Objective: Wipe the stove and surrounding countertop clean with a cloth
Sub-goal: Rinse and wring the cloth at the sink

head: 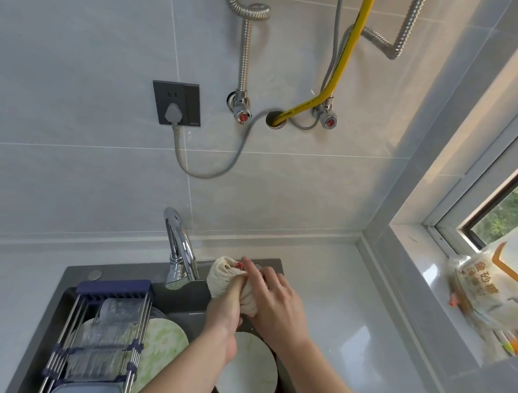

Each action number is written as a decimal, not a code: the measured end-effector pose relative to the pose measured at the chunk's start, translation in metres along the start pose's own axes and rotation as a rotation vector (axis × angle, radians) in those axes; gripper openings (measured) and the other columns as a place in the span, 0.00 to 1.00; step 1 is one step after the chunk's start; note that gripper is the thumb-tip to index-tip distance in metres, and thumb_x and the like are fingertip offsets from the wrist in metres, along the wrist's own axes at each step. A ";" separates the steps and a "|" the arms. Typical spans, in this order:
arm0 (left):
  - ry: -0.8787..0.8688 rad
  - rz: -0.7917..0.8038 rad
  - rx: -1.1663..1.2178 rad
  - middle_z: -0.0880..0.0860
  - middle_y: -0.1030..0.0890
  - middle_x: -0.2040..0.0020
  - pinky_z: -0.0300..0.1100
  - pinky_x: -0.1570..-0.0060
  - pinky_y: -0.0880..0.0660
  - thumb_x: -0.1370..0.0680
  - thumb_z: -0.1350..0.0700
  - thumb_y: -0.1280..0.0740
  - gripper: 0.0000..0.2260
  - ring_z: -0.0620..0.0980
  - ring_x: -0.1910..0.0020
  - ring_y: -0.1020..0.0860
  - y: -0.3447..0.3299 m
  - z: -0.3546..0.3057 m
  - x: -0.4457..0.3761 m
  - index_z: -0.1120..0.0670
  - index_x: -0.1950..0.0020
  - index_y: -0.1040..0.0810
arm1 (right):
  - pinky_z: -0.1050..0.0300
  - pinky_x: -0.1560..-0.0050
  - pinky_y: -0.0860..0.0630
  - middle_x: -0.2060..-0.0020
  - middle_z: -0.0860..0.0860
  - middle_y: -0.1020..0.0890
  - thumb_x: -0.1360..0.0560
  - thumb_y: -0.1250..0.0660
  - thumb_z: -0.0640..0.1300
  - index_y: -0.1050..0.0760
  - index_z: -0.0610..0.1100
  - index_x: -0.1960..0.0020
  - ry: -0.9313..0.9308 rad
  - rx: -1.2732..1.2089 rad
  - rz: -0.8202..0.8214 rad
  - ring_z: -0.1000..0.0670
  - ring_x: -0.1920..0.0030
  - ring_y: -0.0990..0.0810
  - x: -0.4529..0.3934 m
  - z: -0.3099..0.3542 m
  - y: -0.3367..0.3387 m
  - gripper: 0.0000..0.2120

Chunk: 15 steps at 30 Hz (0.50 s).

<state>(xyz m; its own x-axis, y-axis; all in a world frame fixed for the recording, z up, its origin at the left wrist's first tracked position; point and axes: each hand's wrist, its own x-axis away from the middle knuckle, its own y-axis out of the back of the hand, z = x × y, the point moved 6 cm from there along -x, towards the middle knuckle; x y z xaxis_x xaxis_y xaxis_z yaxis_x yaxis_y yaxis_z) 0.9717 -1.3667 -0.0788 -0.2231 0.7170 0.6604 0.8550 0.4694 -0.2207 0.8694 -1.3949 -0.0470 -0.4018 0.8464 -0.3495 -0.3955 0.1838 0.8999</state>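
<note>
Wringing appears to be the step in hand: both hands grip the cloth [225, 277] over the dark sink [78, 275], just beside the tap [179, 252]. The left hand [224, 309] wraps its fingers round the lower part of the bundle, and the right hand [274, 296] curls over the near side, fingertips pressing into the fabric. Holding the cloth above the basin lets any water fall into the sink rather than onto the countertop [352, 305].

A plate [249, 374] lies in the basin directly below the forearms. A wire rack [103, 334] spans the left part of the sink and holds a glass and a second plate [161, 347]. A bag [507, 285] stands on the window sill, well apart from the hands.

Limits of view:
- The stove does not appear in the frame; its position cannot be stated.
- No water stream is discernible at the tap.
- The red item at the top of the cloth is too small to identify.
- The lower edge cuts off the sink and rack.
- The left palm is hidden.
</note>
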 end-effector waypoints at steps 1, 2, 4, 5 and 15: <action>-0.021 -0.011 0.005 0.53 0.12 0.50 0.46 0.49 0.24 0.24 0.44 0.28 0.13 0.53 0.46 0.16 0.002 -0.003 0.000 0.52 0.46 0.15 | 0.52 0.63 0.20 0.48 0.50 0.21 0.34 0.24 0.46 0.43 0.51 0.19 -0.016 -0.002 0.007 0.46 0.55 0.19 -0.003 0.001 -0.002 0.49; -0.050 -0.020 0.007 0.54 0.12 0.50 0.46 0.49 0.23 0.24 0.46 0.27 0.13 0.53 0.47 0.16 0.003 -0.007 0.000 0.52 0.45 0.15 | 0.52 0.65 0.20 0.49 0.50 0.20 0.34 0.24 0.45 0.45 0.52 0.18 -0.051 -0.023 0.008 0.45 0.58 0.18 -0.004 0.001 -0.005 0.49; -0.102 -0.034 -0.001 0.53 0.12 0.50 0.48 0.47 0.21 0.24 0.49 0.26 0.11 0.52 0.48 0.16 0.002 -0.014 -0.001 0.52 0.45 0.15 | 0.49 0.63 0.20 0.49 0.49 0.17 0.31 0.27 0.44 0.49 0.55 0.18 -0.166 -0.101 0.020 0.43 0.59 0.16 -0.008 0.000 -0.010 0.49; -0.113 -0.041 -0.002 0.54 0.13 0.51 0.47 0.48 0.20 0.24 0.50 0.26 0.10 0.52 0.49 0.15 0.000 -0.019 -0.001 0.53 0.45 0.15 | 0.48 0.61 0.20 0.48 0.48 0.17 0.30 0.29 0.46 0.50 0.56 0.18 -0.224 -0.132 0.037 0.42 0.57 0.16 -0.010 -0.001 -0.012 0.47; -0.247 -0.067 -0.152 0.53 0.14 0.60 0.44 0.59 0.22 0.27 0.63 0.26 0.06 0.52 0.61 0.16 0.002 -0.041 -0.011 0.52 0.55 0.17 | 0.60 0.67 0.30 0.61 0.53 0.19 0.30 0.32 0.52 0.26 0.47 0.46 -0.617 -0.354 0.271 0.49 0.61 0.21 -0.009 0.005 -0.027 0.15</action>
<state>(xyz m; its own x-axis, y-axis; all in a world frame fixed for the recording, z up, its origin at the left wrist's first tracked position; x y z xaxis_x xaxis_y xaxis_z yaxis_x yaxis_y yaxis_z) 0.9946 -1.3949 -0.0570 -0.3728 0.7992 0.4714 0.8907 0.4507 -0.0597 0.8874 -1.4048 -0.0674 -0.0288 0.9842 0.1745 -0.6319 -0.1532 0.7597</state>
